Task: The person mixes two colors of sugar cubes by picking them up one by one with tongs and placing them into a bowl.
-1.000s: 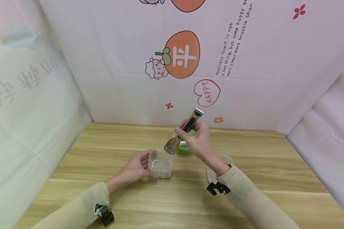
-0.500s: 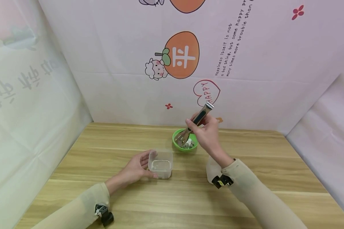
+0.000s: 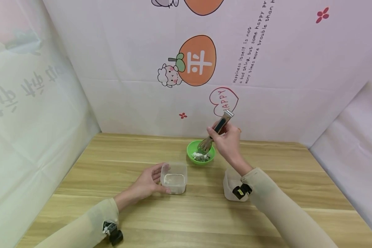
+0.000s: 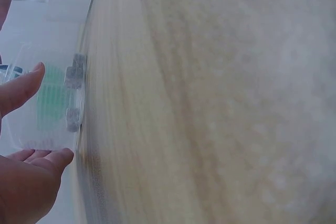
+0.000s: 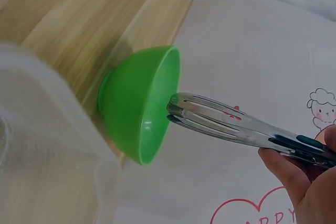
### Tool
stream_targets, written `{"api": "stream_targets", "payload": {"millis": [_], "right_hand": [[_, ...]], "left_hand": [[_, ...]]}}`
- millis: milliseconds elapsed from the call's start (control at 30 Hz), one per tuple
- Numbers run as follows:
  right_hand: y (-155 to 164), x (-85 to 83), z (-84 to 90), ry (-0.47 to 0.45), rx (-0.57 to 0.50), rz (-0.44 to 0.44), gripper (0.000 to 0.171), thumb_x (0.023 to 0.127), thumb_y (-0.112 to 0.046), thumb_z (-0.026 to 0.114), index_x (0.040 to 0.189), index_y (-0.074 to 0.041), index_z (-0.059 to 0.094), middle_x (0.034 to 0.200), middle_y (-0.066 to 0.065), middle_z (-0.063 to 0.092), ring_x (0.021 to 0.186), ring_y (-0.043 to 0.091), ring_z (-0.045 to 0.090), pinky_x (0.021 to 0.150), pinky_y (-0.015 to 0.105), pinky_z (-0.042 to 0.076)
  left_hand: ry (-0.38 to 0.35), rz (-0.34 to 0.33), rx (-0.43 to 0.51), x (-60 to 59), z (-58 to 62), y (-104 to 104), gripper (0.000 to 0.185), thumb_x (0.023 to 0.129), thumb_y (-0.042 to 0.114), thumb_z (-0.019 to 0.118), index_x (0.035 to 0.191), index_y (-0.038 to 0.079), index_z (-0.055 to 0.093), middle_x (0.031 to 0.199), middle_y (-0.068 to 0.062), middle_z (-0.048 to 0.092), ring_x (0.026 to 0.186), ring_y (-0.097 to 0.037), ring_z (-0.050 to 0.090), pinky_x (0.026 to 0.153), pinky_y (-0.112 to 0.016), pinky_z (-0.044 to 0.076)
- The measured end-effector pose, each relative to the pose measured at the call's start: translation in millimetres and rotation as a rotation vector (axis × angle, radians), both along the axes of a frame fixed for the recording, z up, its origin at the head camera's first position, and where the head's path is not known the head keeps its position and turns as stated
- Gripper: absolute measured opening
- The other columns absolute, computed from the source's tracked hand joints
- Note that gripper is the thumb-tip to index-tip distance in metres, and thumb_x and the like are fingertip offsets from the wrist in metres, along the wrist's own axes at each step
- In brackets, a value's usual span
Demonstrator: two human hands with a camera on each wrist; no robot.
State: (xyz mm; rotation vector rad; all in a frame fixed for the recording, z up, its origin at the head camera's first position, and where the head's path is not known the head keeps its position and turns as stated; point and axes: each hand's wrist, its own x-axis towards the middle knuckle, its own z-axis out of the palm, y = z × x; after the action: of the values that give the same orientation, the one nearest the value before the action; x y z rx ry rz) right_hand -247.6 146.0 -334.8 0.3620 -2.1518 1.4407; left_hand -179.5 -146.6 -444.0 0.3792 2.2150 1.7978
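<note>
My right hand (image 3: 227,143) grips steel tongs (image 3: 215,132) with a dark handle inset, their tips just above a small green bowl (image 3: 192,148) holding grey and white pieces (image 3: 200,157). In the right wrist view the tongs (image 5: 226,124) are squeezed nearly together at the bowl's (image 5: 139,111) rim; whether they hold a piece I cannot tell. My left hand (image 3: 148,182) cups a clear plastic container (image 3: 173,179), thumb and fingers against its side. In the left wrist view the container (image 4: 50,108) lies between my thumb and fingers.
A second clear container (image 3: 232,187) stands on the wooden table (image 3: 186,220) under my right forearm. Printed backdrop walls enclose the table at the back and both sides.
My right hand carried the tongs from above the clear container back and to the right, to the green bowl. The left hand and its container stayed put.
</note>
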Motion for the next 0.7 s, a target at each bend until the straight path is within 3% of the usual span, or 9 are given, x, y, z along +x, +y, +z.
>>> {"api": "stream_targets", "payload": {"millis": [433,700], "right_hand": [[8,-6.7,-3.1,-0.047,0.019,0.006,0.014,0.097,-0.008,0.076,0.094,0.001,0.066,0.082,0.015,0.067,0.069,0.024,0.061,0.055,0.02,0.054],[6,12.1,6.6,-0.019,0.03,0.058,0.013,0.095,-0.007,0.078,0.095,-0.001,0.066,0.083,0.011,0.068,0.072,0.023,0.061,0.057,0.023,0.049]], "left_hand": [[0.004,0.011,-0.013,-1.5,-0.2,0,0.102,0.075,-0.002,0.093,0.159,-0.006,0.035,0.16,-0.023,0.044,0.146,-0.043,0.042,0.119,-0.041,0.04],[0.0,0.015,-0.019,-0.4,0.0,0,0.103,0.074,0.0,0.094,0.159,-0.006,0.035,0.16,-0.023,0.045,0.146,-0.043,0.043,0.119,-0.042,0.041]]}}
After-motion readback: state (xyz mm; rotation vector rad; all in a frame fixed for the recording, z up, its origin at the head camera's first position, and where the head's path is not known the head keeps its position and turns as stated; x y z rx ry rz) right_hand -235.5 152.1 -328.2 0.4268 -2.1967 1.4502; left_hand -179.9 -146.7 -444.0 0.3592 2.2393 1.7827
